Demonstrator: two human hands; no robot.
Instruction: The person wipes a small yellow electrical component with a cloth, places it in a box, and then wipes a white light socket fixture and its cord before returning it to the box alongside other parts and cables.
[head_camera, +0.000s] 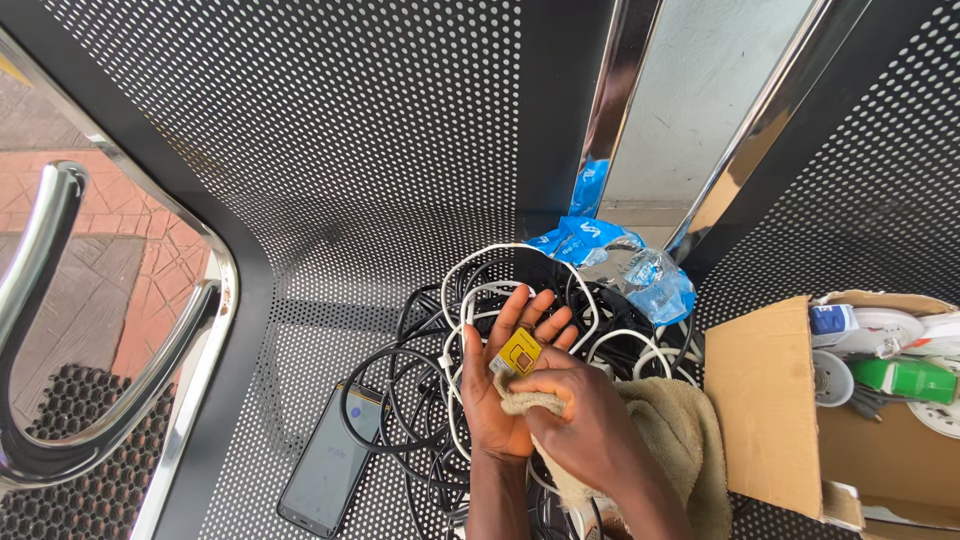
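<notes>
My left hand (497, 375) lies palm up over a tangle of cables, with a small yellow card (519, 351) resting on its fingers. My right hand (580, 420) is closed on a beige cloth (690, 440) and presses a corner of it against the lower edge of the yellow card. The cloth trails down and to the right under my right forearm.
Black and white cables (430, 400) pile on a perforated black metal surface (330, 150). A dark smartphone (330, 470) lies at the left of the pile. A crumpled blue and clear plastic wrapper (630, 265) sits behind. An open cardboard box (780, 400) with white fittings and a green item stands at right.
</notes>
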